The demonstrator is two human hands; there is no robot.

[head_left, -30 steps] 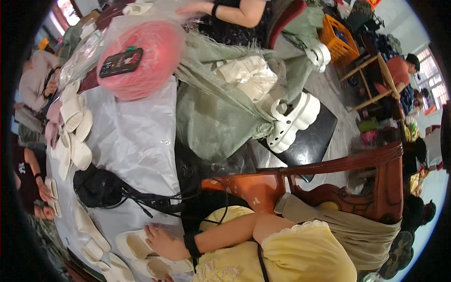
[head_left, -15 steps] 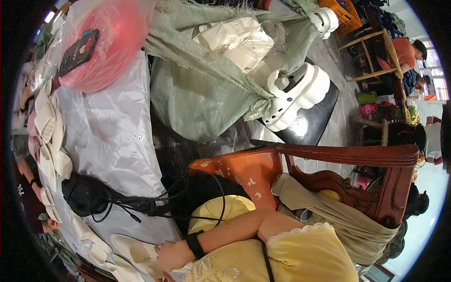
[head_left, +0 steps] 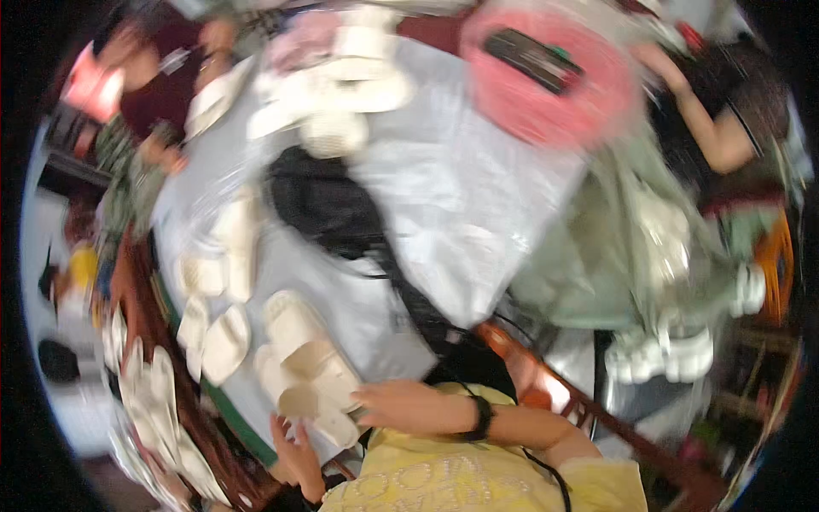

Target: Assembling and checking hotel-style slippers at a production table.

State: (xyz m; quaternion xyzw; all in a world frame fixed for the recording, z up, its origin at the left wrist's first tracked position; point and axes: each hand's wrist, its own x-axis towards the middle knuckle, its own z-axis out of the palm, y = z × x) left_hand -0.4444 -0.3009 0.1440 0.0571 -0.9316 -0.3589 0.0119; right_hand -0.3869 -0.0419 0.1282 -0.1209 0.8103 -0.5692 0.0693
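Observation:
A pair of cream slide slippers [head_left: 294, 317] lies on the grey-white table covering close in front of me. Just below their near end is my left hand [head_left: 299, 452], fingers spread and nothing visible in them. My right hand [head_left: 408, 408], with a black band at the wrist, is beside the slippers' right edge. Motion blur hides whether its fingertips touch or grip a slipper. More cream slippers [head_left: 226, 341] lie to the left of this pair. Beyond it rests a black mesh bag-like bundle [head_left: 320, 200] with dark cords trailing toward me.
A pink plastic-wrapped bundle [head_left: 546, 111] with a dark box on it stands at the far right. Right of the table are a green woven sack [head_left: 580, 247] and white clogs [head_left: 687, 354]. Other people sit across. Slippers [head_left: 158, 392] line a wooden ledge at left.
My view has swung left, so the table's contents appear shifted right and more people show. My left hand is now in fuller view. The right hand still stays by the near slippers.

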